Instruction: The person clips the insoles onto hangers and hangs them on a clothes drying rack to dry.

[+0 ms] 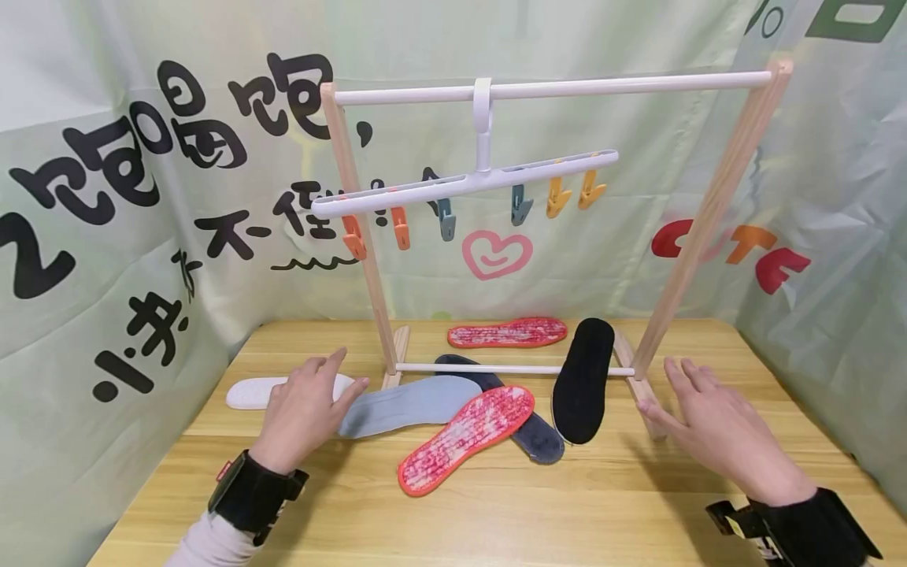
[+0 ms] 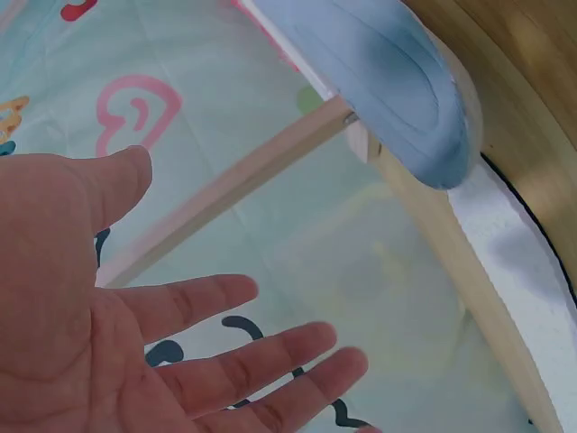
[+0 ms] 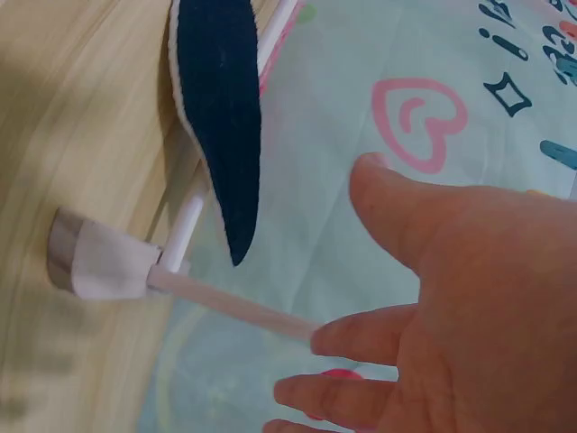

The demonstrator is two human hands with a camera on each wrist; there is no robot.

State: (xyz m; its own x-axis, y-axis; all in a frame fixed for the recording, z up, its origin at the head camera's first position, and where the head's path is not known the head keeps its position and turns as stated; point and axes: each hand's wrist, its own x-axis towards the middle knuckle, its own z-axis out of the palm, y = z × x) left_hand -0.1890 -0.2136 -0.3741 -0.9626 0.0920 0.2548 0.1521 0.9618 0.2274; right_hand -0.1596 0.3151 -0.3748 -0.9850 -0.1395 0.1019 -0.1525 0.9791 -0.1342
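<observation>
My left hand (image 1: 303, 408), fingers spread and holding nothing, hovers over a white insole (image 1: 248, 393) and the heel of a light blue insole (image 1: 407, 403). On the right, my right hand (image 1: 716, 421) is also spread with nothing in it, beside the rack's right foot (image 1: 648, 409). A black insole (image 1: 584, 382) leans across the rack's lower bar near that hand. In the middle a red patterned insole (image 1: 468, 441) lies over a dark navy insole (image 1: 540, 437). Another red patterned insole (image 1: 507, 332) lies behind the lower bar.
A wooden rack with a white top bar (image 1: 602, 85) stands across the table (image 1: 340, 512). From it hangs a white hanger (image 1: 464, 185), tilted, carrying orange clips (image 1: 401, 228), grey-blue clips (image 1: 446, 220) and yellow clips (image 1: 557, 198). A printed curtain (image 1: 602, 268) encloses the back and sides.
</observation>
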